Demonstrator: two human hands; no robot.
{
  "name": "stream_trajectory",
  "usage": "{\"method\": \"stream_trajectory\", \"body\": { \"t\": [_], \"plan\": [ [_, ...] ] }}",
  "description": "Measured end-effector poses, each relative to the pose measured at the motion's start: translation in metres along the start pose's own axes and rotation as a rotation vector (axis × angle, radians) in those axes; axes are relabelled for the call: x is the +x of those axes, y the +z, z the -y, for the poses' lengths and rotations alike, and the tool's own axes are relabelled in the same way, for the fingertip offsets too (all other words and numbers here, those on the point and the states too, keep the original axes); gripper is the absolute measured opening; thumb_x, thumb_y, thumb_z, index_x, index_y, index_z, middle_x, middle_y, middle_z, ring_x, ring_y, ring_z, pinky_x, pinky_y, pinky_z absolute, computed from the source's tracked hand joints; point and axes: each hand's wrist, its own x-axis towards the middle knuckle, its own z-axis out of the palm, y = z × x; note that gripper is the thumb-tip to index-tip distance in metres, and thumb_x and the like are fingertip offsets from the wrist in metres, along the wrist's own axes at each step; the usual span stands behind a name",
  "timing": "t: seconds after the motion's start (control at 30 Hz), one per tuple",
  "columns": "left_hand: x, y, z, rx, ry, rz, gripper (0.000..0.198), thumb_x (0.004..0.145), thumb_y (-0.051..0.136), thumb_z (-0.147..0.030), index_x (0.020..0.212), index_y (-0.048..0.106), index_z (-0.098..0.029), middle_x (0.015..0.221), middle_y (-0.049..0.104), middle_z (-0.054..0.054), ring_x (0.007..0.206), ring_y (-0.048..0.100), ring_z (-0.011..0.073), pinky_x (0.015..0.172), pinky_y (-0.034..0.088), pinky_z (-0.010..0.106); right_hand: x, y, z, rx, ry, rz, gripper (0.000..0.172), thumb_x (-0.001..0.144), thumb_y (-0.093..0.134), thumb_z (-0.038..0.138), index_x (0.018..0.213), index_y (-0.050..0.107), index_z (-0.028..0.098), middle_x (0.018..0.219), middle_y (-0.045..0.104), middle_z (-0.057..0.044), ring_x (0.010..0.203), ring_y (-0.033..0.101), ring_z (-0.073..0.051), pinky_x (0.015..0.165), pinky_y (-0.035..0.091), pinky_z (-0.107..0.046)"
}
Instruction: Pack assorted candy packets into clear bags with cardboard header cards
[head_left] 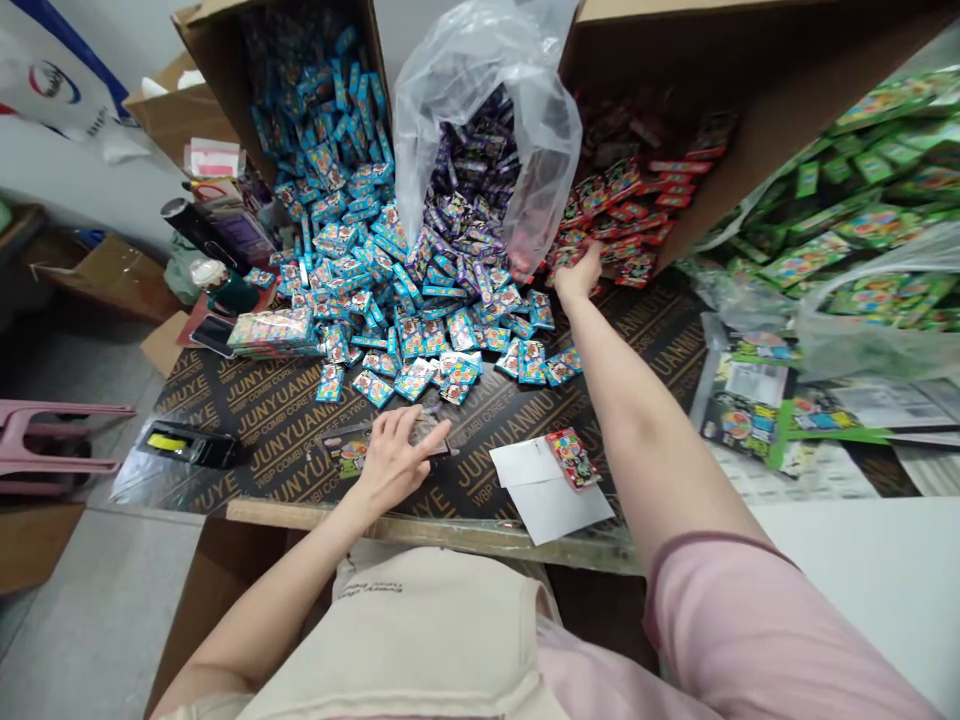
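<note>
My left hand (pixel 396 458) lies on a flat dark printed pouch (pixel 351 455) near the table's front edge, fingers spread. My right hand (pixel 580 272) reaches forward to the pile of small red packets (pixel 626 215) spilling from a carton; its fingertips are hidden among them. Between my arms, one red packet (pixel 573 458) rests on white paper sheets (pixel 551 490). Beyond my left hand spreads a heap of small blue packets (pixel 352 250). Purple packets (pixel 476 165) fill a clear plastic bag (pixel 427 80) beside the red ones.
A tape dispenser (pixel 184 443) sits at the table's left, near a wrapped stack of packets (pixel 271 330) and a dark bottle (pixel 225 285). Open cartons (pixel 787 60) stand behind. Green packets (pixel 885 220) pile up at right, above printed pouches (pixel 750 410). A pink stool (pixel 56 435) is at far left.
</note>
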Motion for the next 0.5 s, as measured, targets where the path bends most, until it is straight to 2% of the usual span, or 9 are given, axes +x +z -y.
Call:
{"method": "stream_trajectory", "body": {
  "t": [0.07, 0.1, 0.13, 0.17, 0.23, 0.27, 0.33, 0.4, 0.5],
  "plan": [
    [-0.001, -0.005, 0.008, 0.055, -0.102, 0.102, 0.07, 0.073, 0.062, -0.017, 0.139, 0.044, -0.032, 0.135, 0.045, 0.013, 0.121, 0.043, 0.0357, 0.097, 0.034, 0.051, -0.029, -0.003, 0.005, 0.174, 0.013, -0.252, 0.059, 0.086, 0.046, 0.029, 0.141, 0.027, 0.022, 0.143, 0.042, -0.013, 0.123, 0.04, -0.028, 0.107, 0.025, -0.048],
    [-0.001, -0.007, 0.013, 0.077, -0.137, 0.138, 0.071, 0.071, 0.064, -0.018, 0.138, 0.045, -0.031, 0.132, 0.045, 0.015, 0.119, 0.043, 0.0367, 0.095, 0.036, 0.051, -0.051, -0.002, 0.008, 0.266, -0.019, -0.295, 0.061, 0.084, 0.049, 0.028, 0.14, 0.029, 0.017, 0.142, 0.042, -0.015, 0.121, 0.043, -0.028, 0.106, 0.028, -0.047],
    [-0.001, -0.008, 0.016, 0.093, -0.16, 0.167, 0.07, 0.069, 0.065, -0.018, 0.136, 0.047, -0.028, 0.13, 0.045, 0.016, 0.117, 0.043, 0.0372, 0.093, 0.037, 0.05, -0.078, 0.002, 0.01, 0.296, -0.067, -0.249, 0.06, 0.082, 0.051, 0.03, 0.138, 0.034, 0.016, 0.141, 0.044, -0.016, 0.118, 0.047, -0.027, 0.103, 0.033, -0.045],
    [-0.001, -0.008, 0.019, 0.1, -0.169, 0.189, 0.067, 0.068, 0.065, -0.019, 0.133, 0.05, -0.026, 0.129, 0.045, 0.016, 0.115, 0.043, 0.0374, 0.091, 0.038, 0.05, -0.108, 0.009, 0.012, 0.31, -0.099, -0.153, 0.052, 0.079, 0.056, 0.032, 0.128, 0.046, 0.018, 0.131, 0.053, -0.014, 0.111, 0.052, -0.026, 0.099, 0.038, -0.043],
    [0.001, -0.008, 0.02, 0.091, -0.16, 0.22, 0.062, 0.066, 0.067, -0.019, 0.126, 0.054, -0.023, 0.126, 0.044, 0.017, 0.113, 0.043, 0.0373, 0.09, 0.039, 0.049, -0.171, 0.027, 0.016, 0.33, -0.135, 0.047, 0.044, 0.069, 0.068, 0.035, 0.109, 0.059, 0.02, 0.108, 0.066, -0.008, 0.095, 0.06, -0.025, 0.089, 0.046, -0.041],
    [0.002, -0.007, 0.02, 0.079, -0.145, 0.234, 0.059, 0.065, 0.067, -0.019, 0.123, 0.055, -0.023, 0.126, 0.044, 0.016, 0.113, 0.043, 0.0369, 0.09, 0.039, 0.049, -0.2, 0.036, 0.017, 0.363, -0.133, 0.206, 0.046, 0.069, 0.07, 0.037, 0.11, 0.059, 0.021, 0.104, 0.067, -0.007, 0.093, 0.061, -0.025, 0.086, 0.048, -0.041],
    [0.004, -0.007, 0.016, 0.054, -0.11, 0.261, 0.055, 0.064, 0.068, -0.018, 0.117, 0.055, -0.023, 0.127, 0.044, 0.016, 0.114, 0.043, 0.0363, 0.091, 0.039, 0.049, -0.247, 0.05, 0.019, 0.326, -0.124, 0.343, 0.046, 0.074, 0.067, 0.04, 0.115, 0.058, 0.022, 0.104, 0.067, -0.007, 0.094, 0.062, -0.025, 0.086, 0.048, -0.042],
    [0.005, -0.009, 0.014, 0.035, -0.082, 0.292, 0.052, 0.063, 0.068, -0.018, 0.114, 0.056, -0.022, 0.129, 0.043, 0.015, 0.116, 0.043, 0.0361, 0.092, 0.039, 0.049, -0.272, 0.053, 0.021, 0.172, -0.188, 0.364, 0.055, 0.076, 0.066, 0.044, 0.125, 0.055, 0.022, 0.118, 0.062, -0.012, 0.109, 0.058, -0.029, 0.095, 0.044, -0.047],
    [0.002, -0.013, 0.016, -0.044, -0.089, 0.304, 0.062, 0.063, 0.068, -0.021, 0.122, 0.051, -0.021, 0.134, 0.042, 0.015, 0.119, 0.044, 0.0347, 0.095, 0.039, 0.047, -0.282, 0.043, 0.021, -0.087, -0.356, 0.393, 0.083, 0.07, 0.072, 0.049, 0.142, 0.04, 0.025, 0.146, 0.039, -0.015, 0.134, 0.036, -0.036, 0.106, 0.031, -0.054]
  ]
}}
